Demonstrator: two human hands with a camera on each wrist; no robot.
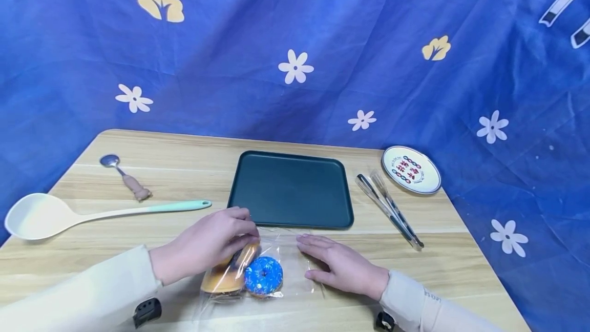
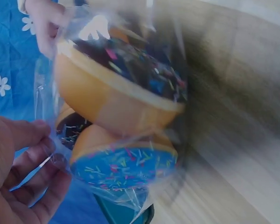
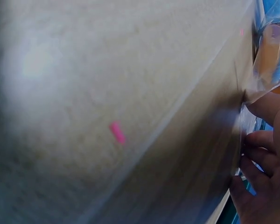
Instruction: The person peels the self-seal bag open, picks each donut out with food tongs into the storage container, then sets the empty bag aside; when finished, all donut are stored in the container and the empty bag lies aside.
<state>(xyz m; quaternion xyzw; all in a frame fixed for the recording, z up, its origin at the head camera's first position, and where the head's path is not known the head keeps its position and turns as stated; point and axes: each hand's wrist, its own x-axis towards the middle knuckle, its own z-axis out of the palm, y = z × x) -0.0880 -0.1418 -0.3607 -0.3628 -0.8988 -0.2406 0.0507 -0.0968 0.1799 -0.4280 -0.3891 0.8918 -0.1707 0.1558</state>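
A clear plastic bag [image 1: 295, 270] lies on the table in front of the tray, with toy-like doughnuts inside. One is a blue-iced doughnut [image 2: 123, 165] with sprinkles; above it in the left wrist view is a larger chocolate-iced doughnut [image 2: 116, 100], and a smaller dark-iced doughnut [image 2: 71, 128] shows partly behind. My left hand [image 1: 214, 242] pinches the bag's film at the left, thumb against fingertips, beside the chocolate doughnut. On the other side, my right hand [image 1: 341, 265] rests along the bag's right edge, fingers extended and thumb apart.
A dark green tray [image 1: 292, 188] lies behind the bag. To the left are a white ladle [image 1: 41, 216] with a mint handle and a small spoon [image 1: 126, 175]. Tongs [image 1: 389, 209] and an oval plate [image 1: 410, 169] lie to the right. A blue flowered cloth [image 1: 230, 55] hangs behind.
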